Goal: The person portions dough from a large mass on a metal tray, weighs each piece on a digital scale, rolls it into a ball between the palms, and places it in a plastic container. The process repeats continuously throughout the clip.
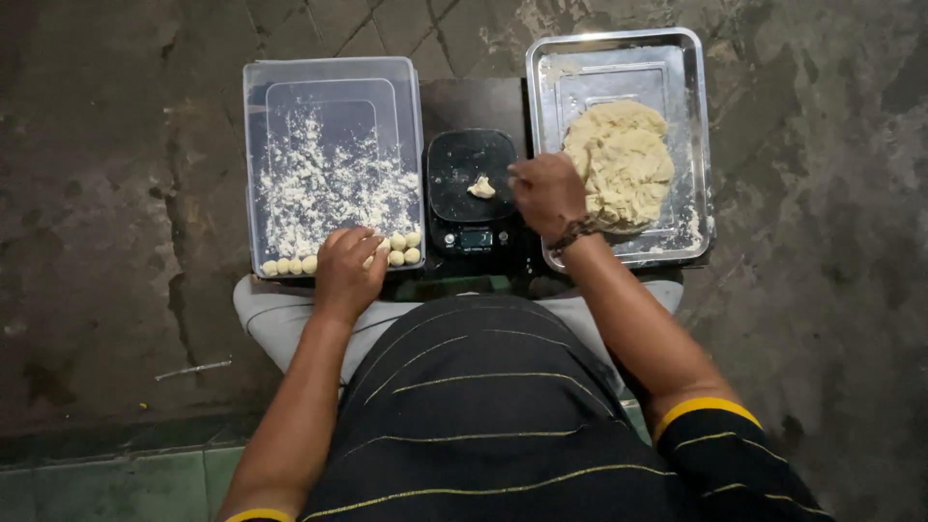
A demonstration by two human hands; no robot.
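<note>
- While both hands work over a small dark desk [474,101], bare cracked concrete floor [116,193] lies open on every side of it.
- Clear rectangular plastic tray [290,82] sits at desk left, its near edge just past the person's lap; flour dust covers its middle.
- Black digital kitchen scale [471,188] stands between the two trays, close beside both.
- Shiny rectangular metal tray [667,58] sits at desk right and overhangs the desk edge on the right.
- Counts: 2 trays, 1 scale, 1 large pale dough mass [623,159] in the metal tray, 1 small torn dough scrap [480,188] on the scale plate.
- Small round dough balls [398,249]: about nine visible along the plastic tray's near edge, four in a row at left, five or so clustered at right; the hand may hide more.
- Left hand [346,271]: palm down at the plastic tray's near edge, fingers curled narrow and touching the ball cluster; can't tell if one is gripped.
- Right hand [549,193]: over the metal tray's left rim, between scale and dough mass, fingers bent together, tips near the scrap; whether it holds anything is hidden.
- Beaded band on the right wrist.
</note>
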